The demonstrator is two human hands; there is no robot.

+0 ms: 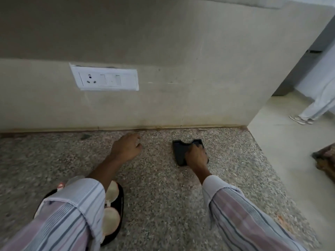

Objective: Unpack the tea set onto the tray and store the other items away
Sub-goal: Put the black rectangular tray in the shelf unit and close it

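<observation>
- Black tray (118, 205) w/ pale cups (112, 192) lies nearest, mostly hidden by left sleeve (68, 211).
- Right hand (196, 155) is clamped on black holder (183, 151), covering its near part.
- Left hand (126, 146) is loosely curled on granite counter (163, 196), holding nothing.
- Wall socket plate (107, 79): no readable writing.

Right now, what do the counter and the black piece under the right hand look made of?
Counter: speckled pink-grey stone, likely granite or terrazzo, faintly glossy. Black piece: probably moulded plastic, smooth with a slight sheen and a notched edge; the right hand covers part of it.
</observation>
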